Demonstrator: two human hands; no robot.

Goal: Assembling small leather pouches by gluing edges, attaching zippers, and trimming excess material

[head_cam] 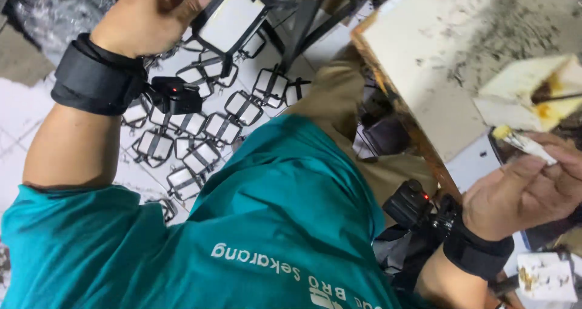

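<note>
My left hand (148, 15) is at the top left, closed on a white rectangular panel in a black frame with straps (233, 18), held above the floor. My right hand (527, 191) is at the lower right, pinching a thin white stick with a yellow-smeared tip (521, 140). The tip is close to a white cardboard tray holding yellow-brown paste (536, 94). Both wrists wear black bands with small black devices (176, 95) (412, 203). My teal shirt (260, 224) fills the lower middle.
Several similar black-framed white panels (200, 133) lie in rows on the white floor below my left hand. A dirty, speckled white board with a wooden edge (436, 54) sits at the upper right. Another white piece smeared with paste (545, 275) is at the bottom right.
</note>
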